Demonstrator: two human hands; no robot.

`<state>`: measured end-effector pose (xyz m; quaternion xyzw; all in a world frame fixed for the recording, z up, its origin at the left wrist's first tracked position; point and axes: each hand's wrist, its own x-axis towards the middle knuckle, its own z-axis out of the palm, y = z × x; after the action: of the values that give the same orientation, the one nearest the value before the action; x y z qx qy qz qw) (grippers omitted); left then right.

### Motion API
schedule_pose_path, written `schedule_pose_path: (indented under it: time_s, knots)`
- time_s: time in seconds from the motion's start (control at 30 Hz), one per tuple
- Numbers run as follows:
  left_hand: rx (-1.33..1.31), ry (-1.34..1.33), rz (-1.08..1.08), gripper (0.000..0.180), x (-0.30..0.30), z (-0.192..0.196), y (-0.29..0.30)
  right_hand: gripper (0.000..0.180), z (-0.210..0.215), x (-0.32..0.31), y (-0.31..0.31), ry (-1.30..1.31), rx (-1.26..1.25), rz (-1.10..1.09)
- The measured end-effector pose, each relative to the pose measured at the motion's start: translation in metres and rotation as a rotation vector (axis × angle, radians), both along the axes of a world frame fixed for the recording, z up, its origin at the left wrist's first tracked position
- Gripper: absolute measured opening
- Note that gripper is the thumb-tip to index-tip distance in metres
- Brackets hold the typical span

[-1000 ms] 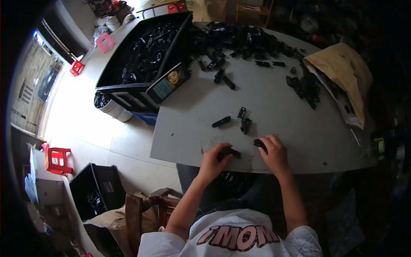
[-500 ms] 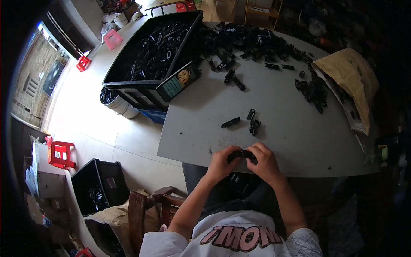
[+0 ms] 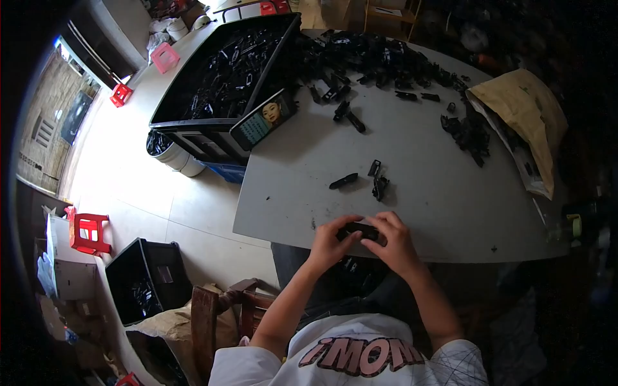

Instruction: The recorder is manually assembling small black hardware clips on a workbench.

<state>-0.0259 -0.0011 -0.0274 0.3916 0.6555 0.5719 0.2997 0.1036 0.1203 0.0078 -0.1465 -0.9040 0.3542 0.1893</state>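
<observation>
Left hand (image 3: 329, 241): we see its fingers closed on a black piece (image 3: 360, 230).
Right hand (image 3: 394, 241): we see it gripping the other end.
Black piece: we find it between both hands, at the near edge of the table (image 3: 444, 219).
Loose pieces (image 3: 344, 181): a few lie just beyond.
Phone (image 3: 262, 122): propped beside the crate (image 3: 193, 140).

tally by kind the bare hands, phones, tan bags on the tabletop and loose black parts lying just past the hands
Left hand and right hand: 2
Loose black parts: 3
Phone: 1
Tan bag: 1
Total: 7
</observation>
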Motion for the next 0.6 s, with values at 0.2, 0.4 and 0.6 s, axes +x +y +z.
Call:
schedule_pose_path:
  time_s: [0.2, 0.4, 0.6]
  knots:
    - [-0.037, -0.225, -0.144, 0.029, -0.005, 0.01, -0.006, 0.016, -0.018, 0.013, 0.003, -0.08, -0.61, -0.12]
    - [0.074, -0.289, 0.009, 0.015, -0.001, 0.007, -0.003, 0.019, -0.027, -0.013, 0.033, 0.072, -0.451, -0.155]
    - [0.06, -0.189, 0.026, 0.011, -0.003, -0.004, -0.005, 0.014, -0.031, -0.047, 0.05, 0.01, -0.029, -0.449]
